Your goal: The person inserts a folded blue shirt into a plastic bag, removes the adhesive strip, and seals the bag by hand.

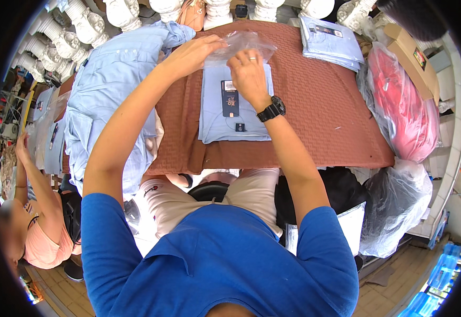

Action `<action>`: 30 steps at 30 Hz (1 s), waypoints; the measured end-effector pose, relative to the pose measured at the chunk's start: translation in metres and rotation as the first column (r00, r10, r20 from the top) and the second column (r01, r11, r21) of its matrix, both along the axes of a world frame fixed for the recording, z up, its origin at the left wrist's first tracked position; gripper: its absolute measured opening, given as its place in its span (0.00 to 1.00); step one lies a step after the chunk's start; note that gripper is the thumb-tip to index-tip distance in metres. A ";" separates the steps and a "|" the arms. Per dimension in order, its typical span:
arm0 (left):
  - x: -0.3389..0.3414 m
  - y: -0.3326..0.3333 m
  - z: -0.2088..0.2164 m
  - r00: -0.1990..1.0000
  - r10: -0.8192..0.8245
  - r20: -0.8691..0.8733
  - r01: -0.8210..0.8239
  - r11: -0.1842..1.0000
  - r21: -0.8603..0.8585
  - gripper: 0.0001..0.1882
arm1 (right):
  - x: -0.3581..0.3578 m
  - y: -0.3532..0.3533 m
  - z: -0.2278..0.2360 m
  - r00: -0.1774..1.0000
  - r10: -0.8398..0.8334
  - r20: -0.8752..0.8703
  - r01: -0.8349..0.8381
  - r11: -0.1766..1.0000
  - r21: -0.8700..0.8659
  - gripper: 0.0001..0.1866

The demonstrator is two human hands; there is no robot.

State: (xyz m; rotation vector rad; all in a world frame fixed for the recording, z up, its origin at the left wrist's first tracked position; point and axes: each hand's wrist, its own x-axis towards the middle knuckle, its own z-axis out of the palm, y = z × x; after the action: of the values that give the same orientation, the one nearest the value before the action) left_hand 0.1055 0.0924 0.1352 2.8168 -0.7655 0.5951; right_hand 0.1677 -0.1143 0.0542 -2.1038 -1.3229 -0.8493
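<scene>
A folded light blue shirt (pixel 217 129) lies flat in front of me, with a dark hang tag (pixel 230 100) on top of it. At its far end is a clear plastic bag (pixel 251 41), bunched between my hands. My left hand (pixel 196 53) pinches the bag's left side with its fingertips. My right hand (pixel 250 76), wearing a ring and a black watch, has curled fingers on the bag's near edge, over the top of the shirt. Whether part of the shirt is inside the bag, I cannot tell.
Unfolded light blue shirts (pixel 109 90) are heaped at the left of the brown cloth-covered table (pixel 315 116). Folded, tagged shirts (pixel 330 42) are stacked at the far right. Bagged red material (pixel 399 100) and a cardboard box (pixel 412 61) stand beyond the right edge. At left, another person (pixel 48 232) works.
</scene>
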 end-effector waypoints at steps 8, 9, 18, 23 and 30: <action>-0.004 -0.036 0.012 0.967 -0.005 0.256 0.008 1.000 -0.012 0.29 | 0.026 0.042 -0.012 0.936 -0.225 -0.272 0.138 0.942 -0.307 0.17; -0.003 -0.043 0.018 0.963 0.020 0.270 -0.022 1.000 0.005 0.31 | 0.048 0.049 -0.014 0.951 -0.257 -0.169 0.204 0.938 -0.281 0.19; 0.004 -0.040 -0.026 0.962 0.125 0.242 -0.153 0.983 0.101 0.42 | 0.086 0.062 -0.047 0.968 -0.244 -0.057 0.239 0.968 -0.074 0.36; 0.004 -0.028 -0.076 0.973 0.225 0.053 -0.224 0.974 -0.024 0.42 | 0.029 0.028 -0.075 0.913 -0.009 -0.408 -0.047 0.991 -0.127 0.38; 0.033 -0.013 -0.077 0.987 0.157 0.043 -0.150 0.979 -0.137 0.35 | 0.033 -0.058 -0.053 0.522 -0.597 -0.610 0.670 0.729 -0.141 0.35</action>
State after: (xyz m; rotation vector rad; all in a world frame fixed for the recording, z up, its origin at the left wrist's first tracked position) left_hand 0.1383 0.0793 0.0579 2.7629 -0.4986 0.7199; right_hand 0.2004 -0.1721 0.0013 -2.4807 -0.1092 -0.3667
